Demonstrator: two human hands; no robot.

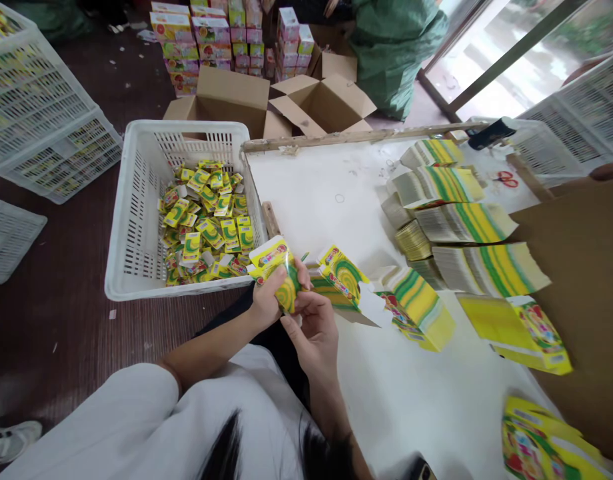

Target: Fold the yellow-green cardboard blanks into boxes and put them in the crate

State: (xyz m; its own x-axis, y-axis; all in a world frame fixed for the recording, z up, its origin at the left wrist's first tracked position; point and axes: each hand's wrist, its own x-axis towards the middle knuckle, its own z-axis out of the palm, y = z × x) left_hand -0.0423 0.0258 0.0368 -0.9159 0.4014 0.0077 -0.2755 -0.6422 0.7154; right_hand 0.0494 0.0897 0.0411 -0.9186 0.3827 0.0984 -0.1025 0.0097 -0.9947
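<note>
My left hand (267, 300) grips the small yellow carton (287, 291) near the white crate (186, 292) and the surface (296, 180); my right hand (319, 330) curls, partly open, at its lower edge. Light, even fingertip pressure should spare the thin card creases

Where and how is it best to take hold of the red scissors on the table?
I would grip the scissors by their red handles, coming from above on the side of the wooden strip. They lie flat, with the handles turned toward that strip, while the stacks of folded cartons stand on the other side and could be knocked. The blades are too blurred to judge well.
</note>
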